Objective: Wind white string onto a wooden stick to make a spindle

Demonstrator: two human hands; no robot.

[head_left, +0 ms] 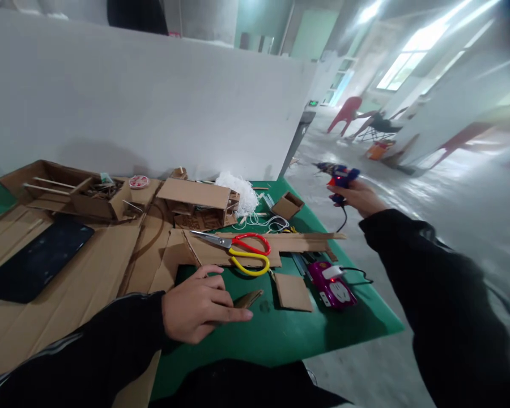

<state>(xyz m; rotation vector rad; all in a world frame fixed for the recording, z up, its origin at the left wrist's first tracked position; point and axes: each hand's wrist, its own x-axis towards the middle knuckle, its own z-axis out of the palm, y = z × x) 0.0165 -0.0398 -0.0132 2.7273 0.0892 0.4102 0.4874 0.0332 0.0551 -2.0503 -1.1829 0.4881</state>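
My left hand (202,306) is low over the green tabletop, its thumb and forefinger at a small piece of cardboard (251,298) that tilts up nearly edge-on; part of it is hidden by the thumb. Out past the table's right edge, my right hand (362,197) grips a blue hot glue gun (343,177), nozzle toward the left and cord hanging down. Scissors (249,256) with one red and one yellow handle lie on a cardboard strip (306,242) beyond my left hand. A square of cardboard (294,293) lies flat to that hand's right.
A purple power strip (334,286) with a plug in it stands near the table's right edge. Behind are cardboard boxes (195,192), a small open box (288,205) and white string (242,195). At left lies a black tablet-like slab (38,258). A white partition (144,102) borders the back.
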